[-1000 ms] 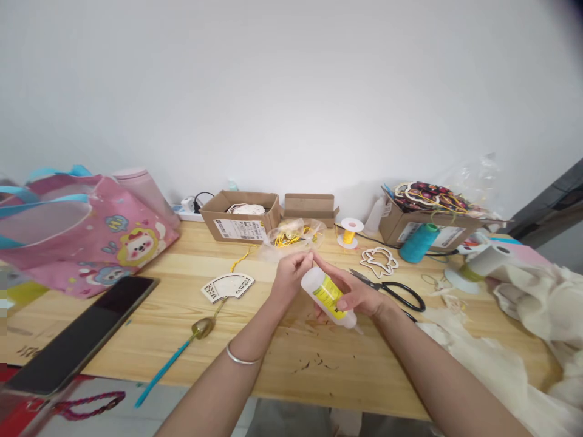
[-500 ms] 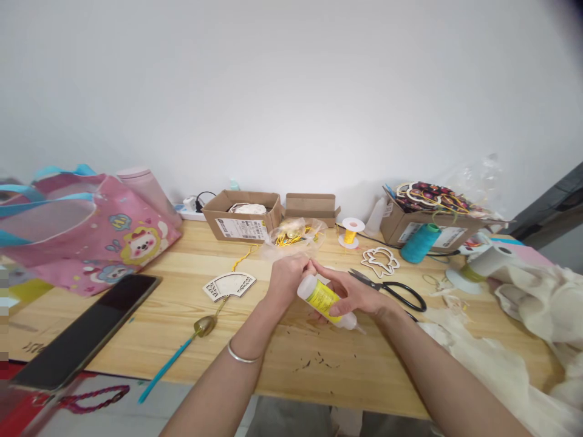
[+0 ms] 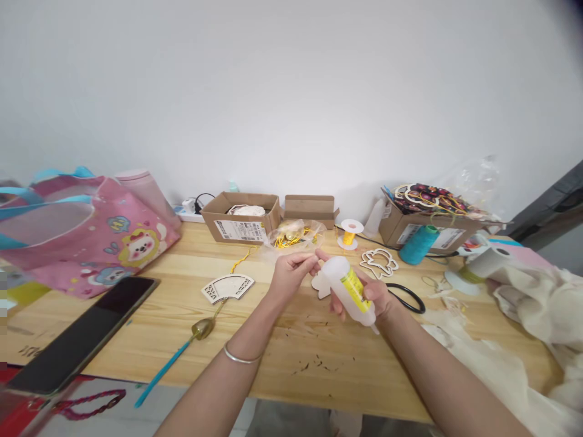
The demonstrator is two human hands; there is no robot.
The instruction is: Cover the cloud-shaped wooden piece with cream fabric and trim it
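My right hand (image 3: 378,294) is wrapped round a translucent squeeze bottle (image 3: 334,270) with a yellow label. The bottle is tilted, its narrow nozzle pointing down and toward me. My left hand (image 3: 291,270) is closed in a pinch, its fingertips meeting my right index finger beside the bottle's base. Anything between those fingertips is too small to make out. A pale flat cutout (image 3: 321,286) shows partly behind the bottle. Left of my hands lies a fan-shaped wooden piece (image 3: 234,286), joined by cord to a brass-coloured bell (image 3: 203,328) with a blue tassel (image 3: 161,375).
Cardboard boxes (image 3: 240,230) stand along the wall, near a spool of yellow cord (image 3: 349,235) and a teal thread cone (image 3: 419,244). Black scissor handles (image 3: 410,297) lie right of my hand, by cream cloth (image 3: 528,291). A phone (image 3: 86,334) and pink bag (image 3: 113,230) are at left.
The bottle has swung to the right and its base has lifted, with my right hand turning round it. The pale cutout behind it now shows more. My left hand stays close to its earlier place.
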